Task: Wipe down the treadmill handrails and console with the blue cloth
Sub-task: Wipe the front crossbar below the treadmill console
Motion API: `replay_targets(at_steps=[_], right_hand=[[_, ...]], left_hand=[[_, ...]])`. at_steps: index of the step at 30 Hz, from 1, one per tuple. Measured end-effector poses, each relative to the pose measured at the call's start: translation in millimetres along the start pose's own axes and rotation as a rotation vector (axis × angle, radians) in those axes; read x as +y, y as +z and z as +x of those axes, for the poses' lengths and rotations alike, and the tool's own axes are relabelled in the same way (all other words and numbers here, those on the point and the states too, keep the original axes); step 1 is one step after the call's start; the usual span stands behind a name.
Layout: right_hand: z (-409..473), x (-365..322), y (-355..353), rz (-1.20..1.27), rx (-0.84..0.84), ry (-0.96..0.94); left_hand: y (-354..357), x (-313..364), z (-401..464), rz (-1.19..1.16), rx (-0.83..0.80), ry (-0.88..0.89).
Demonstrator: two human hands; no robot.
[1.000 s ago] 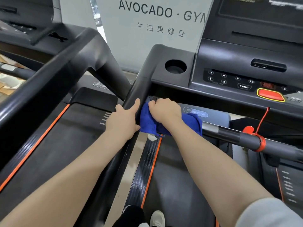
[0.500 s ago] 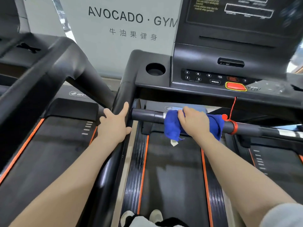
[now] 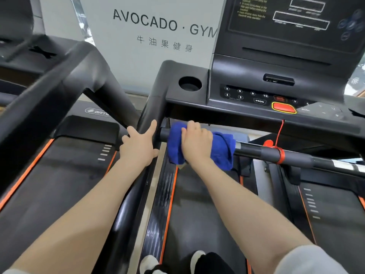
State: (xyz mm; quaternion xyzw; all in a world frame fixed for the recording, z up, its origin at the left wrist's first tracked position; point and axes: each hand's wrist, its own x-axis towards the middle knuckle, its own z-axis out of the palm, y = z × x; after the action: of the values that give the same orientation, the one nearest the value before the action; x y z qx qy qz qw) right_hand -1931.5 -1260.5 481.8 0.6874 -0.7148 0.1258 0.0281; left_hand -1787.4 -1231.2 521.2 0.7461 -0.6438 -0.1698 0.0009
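The blue cloth (image 3: 221,150) is wrapped over the left end of the black front crossbar (image 3: 256,151) of the treadmill. My right hand (image 3: 196,142) grips the cloth and the bar under it, fingers curled over the top. My left hand (image 3: 139,144) holds the black left handrail (image 3: 150,115) where it rises to the console, thumb up along its inner side. The console (image 3: 276,80), with its number keys and red stop button (image 3: 284,108), sits just above and beyond the bar.
A red safety cord with its clip (image 3: 279,153) loops round the crossbar right of the cloth. A round cup holder (image 3: 190,84) sits left of the keys. A second treadmill (image 3: 59,80) stands at the left. My shoes (image 3: 195,260) are on the belt.
My right hand slid the cloth right along the crossbar, then back left toward the handrail joint. My left hand kept its hold on the left handrail.
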Motion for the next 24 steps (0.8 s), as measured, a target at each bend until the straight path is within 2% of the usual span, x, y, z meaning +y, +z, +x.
replay_targets(at_steps=[3,7,9,15,17,20,22,24], right_hand=[[-1,-25,9,-0.007,0.080,-0.089],[5,14,8,0.018,-0.080,-0.328],[8,38,3,-0.019,-0.104,-0.402],[4,112,-12,-0.055,-0.104,-0.295],[1,143,-18,-0.060,-0.105,-0.253],[-3,176,-30,0.056,-0.158,-0.198],[-3,186,-35,0.192,-0.160,-0.153],[-2,189,-37,0.262,-0.150,-0.102]], left_hand=[[0,4,0,-0.008,-0.005,-0.047],[5,16,-4,-0.001,0.032,-0.142],[9,20,-6,0.023,0.070,-0.166],[16,34,-4,0.151,0.094,-0.266],[24,50,-4,0.187,0.160,-0.201],[38,81,-4,0.245,0.237,0.051],[46,102,-1,0.279,0.199,0.238],[54,115,0,0.300,0.156,0.333]])
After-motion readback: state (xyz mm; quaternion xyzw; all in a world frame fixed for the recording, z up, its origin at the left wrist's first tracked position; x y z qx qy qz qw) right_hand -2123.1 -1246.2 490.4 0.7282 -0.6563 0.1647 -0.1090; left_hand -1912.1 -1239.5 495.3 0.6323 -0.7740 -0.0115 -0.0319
